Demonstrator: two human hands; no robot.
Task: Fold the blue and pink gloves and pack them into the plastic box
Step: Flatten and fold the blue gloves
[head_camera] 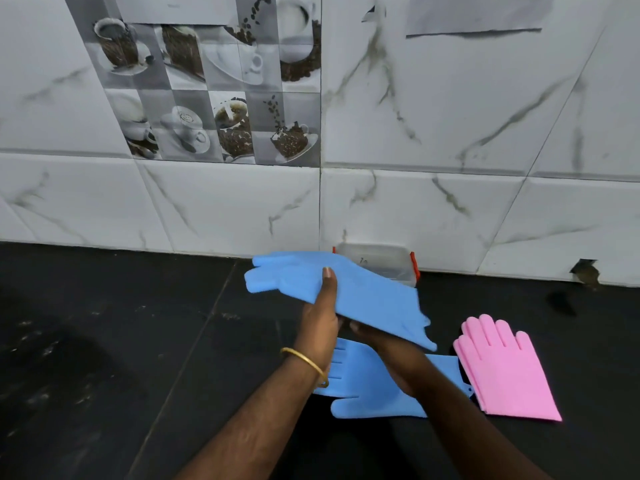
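I hold one blue glove (363, 296) lifted above the black counter, its fingers pointing left. My left hand (320, 313) grips its near edge with the thumb on top. My right hand (370, 336) supports it from beneath, mostly hidden under the glove. A second blue glove (363, 393) lies flat on the counter below my wrists. The pink gloves (502, 368) lie stacked to the right, fingers pointing away from me. The clear plastic box (384, 259) with red clips stands against the wall behind the lifted glove, partly hidden by it.
The black stone counter (104, 341) stretches wide to the left. A white marble-pattern tiled wall (450, 202) rises right behind the box. A chipped hole in the wall tile (585, 271) shows at the right.
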